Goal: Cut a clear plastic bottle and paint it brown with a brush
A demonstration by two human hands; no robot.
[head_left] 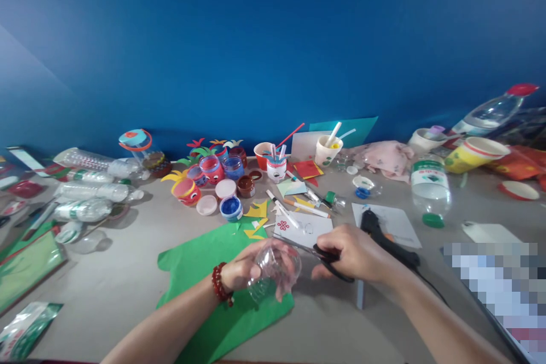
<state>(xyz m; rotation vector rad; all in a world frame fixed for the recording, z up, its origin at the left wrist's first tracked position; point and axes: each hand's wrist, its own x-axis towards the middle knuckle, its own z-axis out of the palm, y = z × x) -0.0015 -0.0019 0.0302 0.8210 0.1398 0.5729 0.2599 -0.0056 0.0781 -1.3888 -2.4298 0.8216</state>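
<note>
- Several clear, ribbed plastic bottles (83, 210) lie on their sides at the far left, apparently grouped as stock, well apart from the hands.
- A red-painted cup with yellow paper leaves (185, 192) stands upright among similar cups, near an open, round jar of blue paint (231, 208); this placement probably protects them from the cutting area.
- A large, irregular sheet of green paper (196, 273) lies flat below the left hand (245, 268), partly covered by it.
- The left hand, wearing a red bead bracelet (218, 281), grasps a clear, thin-walled plastic bottle piece (272, 264), thumb on the near side. The grip presumably steadies the flexible wall. Whether the other fingers are inside or behind it cannot be told.
- The bottle piece is above the green sheet, between the hands.
- The black-handled metal scissors (321, 251) point leftward, blades near the upper edge of the piece; contact cannot be confirmed.
- The right hand (354, 247) is closed around the scissor handles, likely for blade control.
- A black glue gun (381, 236) rests just beyond the right wrist, seemingly within reach.
</note>
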